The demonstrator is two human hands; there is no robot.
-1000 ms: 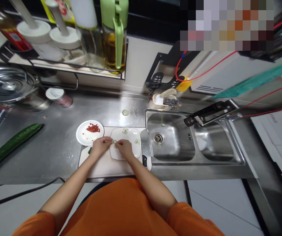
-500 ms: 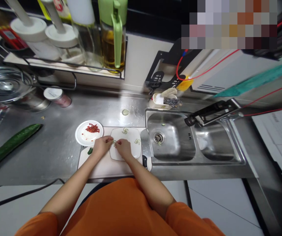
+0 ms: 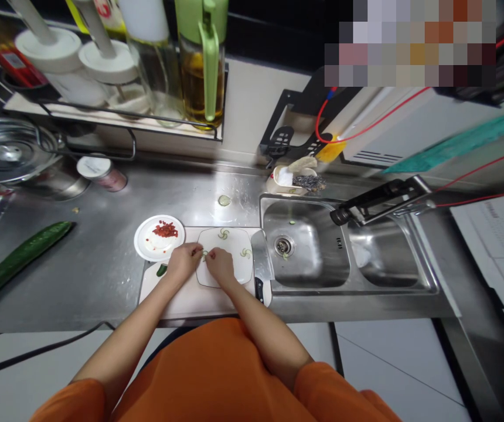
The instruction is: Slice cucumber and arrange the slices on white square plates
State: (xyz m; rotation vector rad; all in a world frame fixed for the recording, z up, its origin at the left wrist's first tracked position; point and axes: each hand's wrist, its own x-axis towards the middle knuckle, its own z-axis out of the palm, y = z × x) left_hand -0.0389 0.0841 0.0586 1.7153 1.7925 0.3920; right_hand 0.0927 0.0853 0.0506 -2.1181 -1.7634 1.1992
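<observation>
1. Left hand [image 3: 184, 261] and right hand [image 3: 220, 266] curl inward over green curls [image 3: 205, 255] on the square plate's [image 3: 238, 272] left side; whether either grip pinches anything, I cannot tell.
2. Trembling fingertips could disarrange these thin curls.
3. A leftward wrist swing could bump the round plate [image 3: 139, 245], scattering red pieces [image 3: 165, 229].
4. Pushing the square plate rightward could shift the cleaver [image 3: 261, 255] toward the sink [image 3: 311, 234].

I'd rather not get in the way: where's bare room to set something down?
The steel counter is mostly bare between the cucumber and the round plate. Crowded: the cutting board, with square plate, cleaver, left hand, right hand.
</observation>
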